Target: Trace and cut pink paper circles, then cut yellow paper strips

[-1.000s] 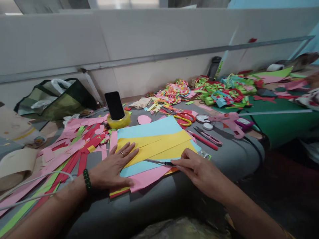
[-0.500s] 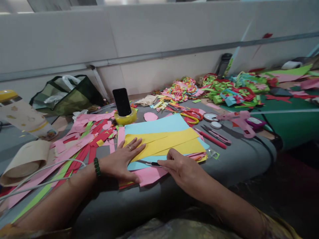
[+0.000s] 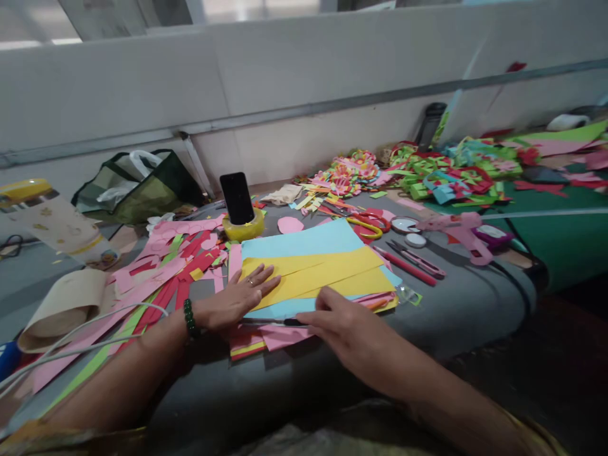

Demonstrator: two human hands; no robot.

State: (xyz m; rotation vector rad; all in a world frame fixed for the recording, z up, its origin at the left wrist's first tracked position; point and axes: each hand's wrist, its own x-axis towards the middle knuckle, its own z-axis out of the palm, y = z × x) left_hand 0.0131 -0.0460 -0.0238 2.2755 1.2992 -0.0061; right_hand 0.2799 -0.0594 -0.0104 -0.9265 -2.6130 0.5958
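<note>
My left hand (image 3: 244, 294) lies spread on the left part of a paper stack, a green bead bracelet on its wrist. Under its fingers are yellow paper strips (image 3: 327, 269) on a light blue sheet (image 3: 304, 239). My right hand (image 3: 339, 320) is closed on a slim tool with a black part (image 3: 295, 322) and a thin grey end pointing left. That tool lies along the near edge of the blue paper; its exact kind is unclear, as my fingers hide the rest. Pink paper (image 3: 285, 335) sticks out below it.
Behind the stack a phone (image 3: 236, 197) leans in a yellow tape roll (image 3: 244, 228). To the right are scissors (image 3: 368, 225), a red pen-like stick (image 3: 411, 267), pink snips (image 3: 420, 258) and a pink glue gun (image 3: 468, 231). Paper strips (image 3: 161, 285) and a cable (image 3: 85, 329) lie left.
Both hands have shifted slightly. The tool in my right hand has come down from the blue paper to its near edge, and my left thumb has drawn up off the pink paper.
</note>
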